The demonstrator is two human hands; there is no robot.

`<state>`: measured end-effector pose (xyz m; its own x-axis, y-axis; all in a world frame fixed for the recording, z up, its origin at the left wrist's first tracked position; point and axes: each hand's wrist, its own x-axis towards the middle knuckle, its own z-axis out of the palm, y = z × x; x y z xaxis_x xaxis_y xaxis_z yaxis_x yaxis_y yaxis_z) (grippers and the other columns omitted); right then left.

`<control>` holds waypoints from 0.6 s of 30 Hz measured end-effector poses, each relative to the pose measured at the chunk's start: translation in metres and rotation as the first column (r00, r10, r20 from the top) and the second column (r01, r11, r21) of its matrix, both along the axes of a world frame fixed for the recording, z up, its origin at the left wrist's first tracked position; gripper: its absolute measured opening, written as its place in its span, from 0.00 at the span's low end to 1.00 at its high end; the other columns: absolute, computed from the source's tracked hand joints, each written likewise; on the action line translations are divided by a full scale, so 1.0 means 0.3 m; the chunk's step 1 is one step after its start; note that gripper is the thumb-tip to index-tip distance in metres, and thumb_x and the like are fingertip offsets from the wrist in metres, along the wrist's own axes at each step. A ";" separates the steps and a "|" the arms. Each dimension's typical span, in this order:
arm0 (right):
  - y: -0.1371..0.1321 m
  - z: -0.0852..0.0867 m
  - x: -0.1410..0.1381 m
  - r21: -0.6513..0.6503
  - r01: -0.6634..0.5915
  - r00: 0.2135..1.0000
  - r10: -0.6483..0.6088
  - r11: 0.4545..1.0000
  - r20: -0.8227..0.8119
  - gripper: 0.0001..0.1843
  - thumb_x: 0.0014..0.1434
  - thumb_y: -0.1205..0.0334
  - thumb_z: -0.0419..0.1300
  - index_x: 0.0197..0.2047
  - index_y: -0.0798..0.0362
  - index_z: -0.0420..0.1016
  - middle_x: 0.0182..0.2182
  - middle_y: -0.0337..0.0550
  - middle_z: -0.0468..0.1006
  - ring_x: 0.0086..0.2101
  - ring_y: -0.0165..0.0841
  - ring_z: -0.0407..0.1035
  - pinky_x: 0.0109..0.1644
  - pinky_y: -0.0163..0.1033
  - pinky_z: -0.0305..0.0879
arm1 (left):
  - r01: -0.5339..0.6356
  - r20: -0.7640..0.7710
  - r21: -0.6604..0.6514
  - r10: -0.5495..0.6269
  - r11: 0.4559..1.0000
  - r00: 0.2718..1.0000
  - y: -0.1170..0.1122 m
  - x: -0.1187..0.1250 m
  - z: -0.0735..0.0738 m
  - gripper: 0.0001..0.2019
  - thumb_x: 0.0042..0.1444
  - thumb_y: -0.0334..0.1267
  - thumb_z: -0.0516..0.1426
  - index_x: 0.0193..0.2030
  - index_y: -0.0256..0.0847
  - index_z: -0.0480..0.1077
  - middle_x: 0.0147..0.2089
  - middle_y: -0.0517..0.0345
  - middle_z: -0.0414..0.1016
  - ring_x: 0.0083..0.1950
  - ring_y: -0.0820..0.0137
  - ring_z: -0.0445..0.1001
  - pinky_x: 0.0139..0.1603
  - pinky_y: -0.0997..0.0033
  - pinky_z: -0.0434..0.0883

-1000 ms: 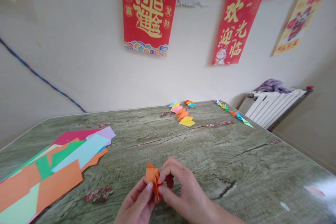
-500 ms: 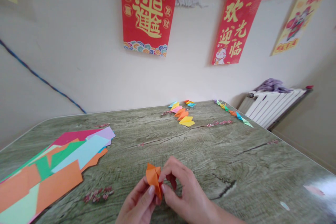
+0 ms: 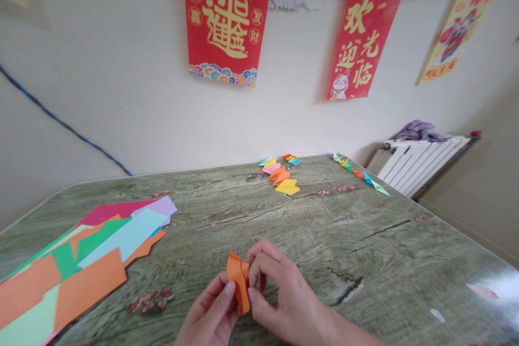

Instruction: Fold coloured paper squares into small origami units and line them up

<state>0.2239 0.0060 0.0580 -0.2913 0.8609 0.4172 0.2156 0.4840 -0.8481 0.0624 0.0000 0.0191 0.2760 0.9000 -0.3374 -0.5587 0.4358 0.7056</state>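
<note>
A small folded orange paper piece (image 3: 238, 280) is held upright just above the table's near edge. My left hand (image 3: 211, 316) pinches its lower left side from below with thumb and fingers closed on it. On the paper's right side, my right hand (image 3: 279, 294) grips it with thumb and curled forefinger. Both hands hold the same piece, close together.
A fanned stack of coloured paper sheets (image 3: 81, 259) lies at the left of the wood-patterned table (image 3: 365, 248). Folded paper shapes (image 3: 281, 173) sit in a row at the far middle, and another row of folded pieces (image 3: 360, 174) lies along the far right edge. A white radiator (image 3: 417, 162) stands beyond.
The right fingers have closed in tighter on the orange paper, and the piece has turned slightly and shifted a little upward.
</note>
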 end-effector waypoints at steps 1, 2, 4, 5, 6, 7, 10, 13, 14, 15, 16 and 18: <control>0.000 -0.002 -0.001 0.008 0.008 1.000 -0.008 1.000 -0.001 0.13 0.47 0.80 0.54 0.30 0.51 0.61 0.35 0.39 0.67 0.35 0.29 0.64 0.38 0.32 0.62 | 0.011 -0.005 0.010 -0.010 1.000 1.000 -0.001 0.001 -0.001 0.13 0.42 0.42 0.71 0.34 0.41 0.79 0.35 0.55 0.81 0.41 0.60 0.79 0.46 0.64 0.75; 0.000 -0.004 -0.002 0.015 0.017 1.000 -0.017 1.000 0.002 0.13 0.47 0.79 0.54 0.29 0.51 0.61 0.35 0.39 0.67 0.34 0.29 0.64 0.37 0.32 0.61 | 0.021 -0.013 0.022 -0.020 1.000 1.000 -0.002 0.004 -0.001 0.13 0.43 0.43 0.71 0.34 0.42 0.79 0.36 0.55 0.81 0.41 0.60 0.78 0.46 0.63 0.75; -0.001 -0.005 -0.003 0.021 0.036 0.999 -0.036 0.999 0.010 0.11 0.49 0.78 0.55 0.29 0.51 0.61 0.33 0.38 0.67 0.33 0.29 0.63 0.37 0.32 0.61 | 0.029 -0.036 0.059 -0.027 0.998 0.999 -0.008 0.010 0.001 0.13 0.44 0.43 0.70 0.36 0.42 0.79 0.38 0.54 0.82 0.43 0.59 0.78 0.49 0.62 0.73; -0.002 -0.005 -0.003 0.009 0.041 0.999 -0.042 0.999 0.014 0.11 0.50 0.77 0.55 0.28 0.51 0.61 0.33 0.38 0.67 0.33 0.29 0.63 0.36 0.33 0.61 | 0.028 -0.046 0.084 -0.024 0.996 0.999 -0.011 0.015 0.003 0.13 0.45 0.42 0.70 0.37 0.42 0.79 0.39 0.54 0.82 0.44 0.58 0.78 0.50 0.62 0.73; -0.002 -0.006 -0.003 -0.012 0.045 0.999 -0.044 0.999 0.016 0.10 0.51 0.76 0.55 0.28 0.51 0.62 0.32 0.38 0.67 0.32 0.29 0.63 0.36 0.33 0.61 | 0.023 -0.053 0.110 -0.017 0.994 0.998 -0.015 0.019 0.005 0.14 0.44 0.42 0.70 0.39 0.43 0.79 0.41 0.53 0.82 0.46 0.58 0.77 0.52 0.61 0.72; -0.003 -0.007 -0.002 -0.039 0.046 0.999 -0.045 0.998 0.014 0.09 0.53 0.75 0.56 0.29 0.51 0.64 0.31 0.37 0.68 0.31 0.29 0.63 0.36 0.33 0.61 | 0.016 -0.061 0.136 -0.008 0.991 0.998 -0.019 0.024 0.006 0.16 0.44 0.41 0.71 0.41 0.44 0.79 0.42 0.53 0.82 0.48 0.57 0.77 0.54 0.60 0.71; -0.006 -0.018 -0.003 -0.141 0.028 0.999 -0.031 0.990 -0.019 0.04 0.56 0.71 0.58 0.33 0.52 0.70 0.30 0.36 0.71 0.30 0.28 0.65 0.35 0.32 0.63 | 0.009 -0.093 0.187 0.009 0.982 0.996 -0.026 0.031 0.006 0.19 0.43 0.40 0.71 0.44 0.45 0.78 0.45 0.52 0.81 0.51 0.54 0.76 0.58 0.56 0.68; -0.010 -0.032 -0.005 -0.197 -0.003 0.998 -0.010 0.980 -0.063 0.05 0.57 0.70 0.58 0.36 0.52 0.72 0.30 0.35 0.74 0.30 0.27 0.69 0.36 0.31 0.65 | 0.021 -0.146 0.202 0.009 0.979 0.989 -0.025 0.025 0.001 0.19 0.44 0.42 0.71 0.44 0.45 0.78 0.45 0.53 0.81 0.51 0.55 0.76 0.58 0.56 0.68; -0.010 -0.035 -0.005 -0.200 -0.005 0.997 -0.009 0.980 -0.073 0.05 0.58 0.70 0.58 0.37 0.52 0.72 0.30 0.35 0.75 0.30 0.28 0.69 0.37 0.31 0.65 | 0.024 -0.168 0.205 0.011 0.978 0.986 -0.023 0.020 -0.001 0.19 0.44 0.43 0.70 0.44 0.45 0.78 0.44 0.53 0.81 0.51 0.55 0.76 0.57 0.57 0.68; -0.009 -0.037 -0.004 -0.199 -0.001 0.997 -0.016 0.980 -0.082 0.06 0.58 0.71 0.58 0.37 0.52 0.72 0.30 0.35 0.75 0.31 0.27 0.70 0.37 0.31 0.66 | 0.025 -0.193 0.206 0.015 0.978 0.981 -0.022 0.015 -0.002 0.19 0.44 0.44 0.70 0.43 0.45 0.77 0.43 0.53 0.81 0.50 0.56 0.76 0.56 0.58 0.68; -0.007 -0.037 -0.003 -0.191 0.008 0.996 -0.026 0.982 -0.089 0.07 0.58 0.72 0.57 0.37 0.52 0.72 0.30 0.35 0.75 0.31 0.27 0.70 0.38 0.31 0.66 | 0.021 -0.214 0.202 0.023 0.979 0.977 -0.020 0.010 -0.003 0.19 0.43 0.45 0.71 0.43 0.45 0.77 0.42 0.54 0.80 0.49 0.56 0.76 0.55 0.59 0.68; -0.001 -0.031 0.000 -0.140 0.020 0.995 -0.033 0.990 -0.096 0.09 0.58 0.74 0.56 0.36 0.52 0.72 0.31 0.36 0.75 0.32 0.28 0.70 0.38 0.32 0.66 | 0.001 -0.232 0.189 0.043 0.982 0.972 -0.017 0.003 0.000 0.21 0.42 0.44 0.71 0.43 0.45 0.77 0.41 0.54 0.80 0.50 0.56 0.75 0.56 0.59 0.68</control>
